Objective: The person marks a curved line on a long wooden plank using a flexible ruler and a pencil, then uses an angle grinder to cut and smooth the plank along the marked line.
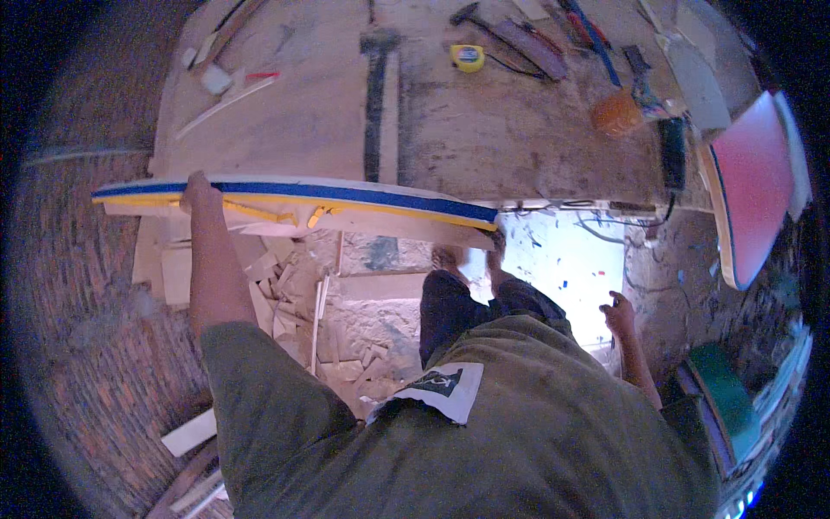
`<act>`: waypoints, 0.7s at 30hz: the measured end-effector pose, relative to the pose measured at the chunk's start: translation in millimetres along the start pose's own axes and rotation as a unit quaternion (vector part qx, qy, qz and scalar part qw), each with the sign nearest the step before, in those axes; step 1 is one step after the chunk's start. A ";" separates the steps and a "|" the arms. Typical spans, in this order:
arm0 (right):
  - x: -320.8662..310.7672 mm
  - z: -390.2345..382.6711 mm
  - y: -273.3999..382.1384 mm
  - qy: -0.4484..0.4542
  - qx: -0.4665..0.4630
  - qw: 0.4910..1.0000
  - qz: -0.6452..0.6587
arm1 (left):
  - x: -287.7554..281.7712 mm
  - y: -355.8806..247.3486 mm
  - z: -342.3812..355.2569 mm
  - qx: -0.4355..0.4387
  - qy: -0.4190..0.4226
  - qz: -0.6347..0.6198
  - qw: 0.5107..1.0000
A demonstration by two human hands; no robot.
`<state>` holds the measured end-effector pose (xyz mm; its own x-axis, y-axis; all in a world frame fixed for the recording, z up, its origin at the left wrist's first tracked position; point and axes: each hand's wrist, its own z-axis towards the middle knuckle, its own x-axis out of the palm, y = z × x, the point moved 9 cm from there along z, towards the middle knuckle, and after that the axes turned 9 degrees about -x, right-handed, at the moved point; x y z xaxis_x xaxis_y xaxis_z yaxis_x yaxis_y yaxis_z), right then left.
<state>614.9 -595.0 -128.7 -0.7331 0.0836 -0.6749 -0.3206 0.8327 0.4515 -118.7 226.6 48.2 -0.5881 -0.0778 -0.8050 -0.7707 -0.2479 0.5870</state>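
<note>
With our left hand (201, 192) we grip a long, slim board (346, 192) banded blue and yellow, along the near edge of the scuffed worktable (519, 147), our right hand (618, 316) lowered, fingers loosely parted.

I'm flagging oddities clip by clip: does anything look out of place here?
Yes: midway along the pale board, the yellow strip seems to hang loose, while the blue band lies flat. Wood scraps also lie scattered below.

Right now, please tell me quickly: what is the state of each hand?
Left hand: closed on the long blue-and-yellow striped board.
Right hand: partly open, fingers loosely curled, nothing visible in it.
</note>
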 end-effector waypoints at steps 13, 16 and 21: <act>-44.6 -86.4 104.2 -0.012 0.058 0.979 0.197 | 91.2 -117.8 11.3 0.067 0.153 -0.063 0.984; -66.5 -101.5 183.2 0.001 0.035 0.959 0.282 | 123.8 -112.4 35.1 0.099 0.158 -0.009 0.982; -109.0 -134.4 262.3 -0.002 -0.139 0.895 0.423 | 159.5 -130.4 47.1 0.058 0.222 -0.025 0.973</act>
<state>530.1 -459.2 141.7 -0.7821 0.6227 -0.0243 0.2116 0.3020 0.9295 -123.6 292.0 -152.7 -0.4051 -0.4837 -0.7759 -0.8335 -0.1534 0.5308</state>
